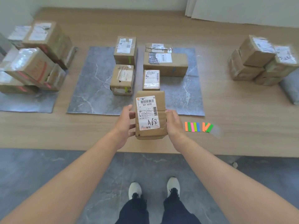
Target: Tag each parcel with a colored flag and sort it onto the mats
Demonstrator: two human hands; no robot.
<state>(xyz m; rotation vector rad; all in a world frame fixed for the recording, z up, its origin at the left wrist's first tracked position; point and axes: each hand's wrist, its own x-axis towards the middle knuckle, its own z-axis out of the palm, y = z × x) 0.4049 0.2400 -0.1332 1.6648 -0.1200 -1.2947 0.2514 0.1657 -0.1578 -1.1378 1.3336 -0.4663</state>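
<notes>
Wooden platform (226,101) filled most of what I saw, raised one step above the grey tile floor (48,172) where the person's shoes stood. Two grey marbled mats (90,88) lay side by side at its centre, carrying five parcels; a stack of parcels (32,62) sat on a mat at the far left and another stack (262,60) at the far right. I held one brown parcel (161,104) above the platform's near edge, just in front of the central mats, label up and marked A68. My left hand (124,125) pressed its left side with fingers spread, my right hand (175,125) clasped its right side. Colored flags (198,126), orange, pink, green and blue, lay on the wood just right of my right hand.
</notes>
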